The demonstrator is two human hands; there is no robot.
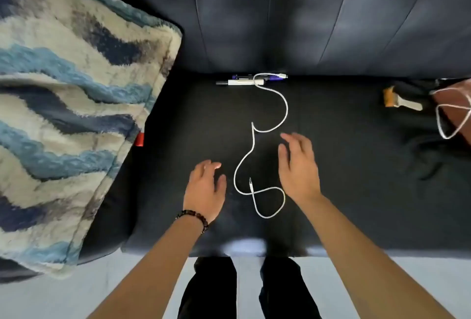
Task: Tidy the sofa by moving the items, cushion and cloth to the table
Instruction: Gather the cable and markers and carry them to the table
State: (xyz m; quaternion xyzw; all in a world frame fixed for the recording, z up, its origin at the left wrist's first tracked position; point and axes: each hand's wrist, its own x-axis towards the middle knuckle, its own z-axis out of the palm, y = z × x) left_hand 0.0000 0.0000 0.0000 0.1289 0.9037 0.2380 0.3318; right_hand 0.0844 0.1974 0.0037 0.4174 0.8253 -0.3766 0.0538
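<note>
A white cable (pixel 254 148) snakes across the black sofa seat (pixel 193 119), from the back crease down to a loop near the front. My left hand (pixel 205 188) hovers just left of the cable, fingers apart, holding nothing. My right hand (pixel 297 163) hovers just right of it, also empty with fingers spread. Two pens, one white (pixel 238 82) and one purple (pixel 271 77), lie in the crease under the cable's far end. A fluffy blue, cream and navy cushion (pixel 63 104) covers the left end of the sofa. A dark cloth (pixel 418 140) lies crumpled at the right.
A small brush with a pale handle (pixel 400 102) lies at the right, beside a brown object (pixel 456 107) wrapped by a second white cord (pixel 443 125). A small red thing (pixel 139 139) peeks out beside the cushion. My legs stand on pale floor (pixel 76 293) before the sofa.
</note>
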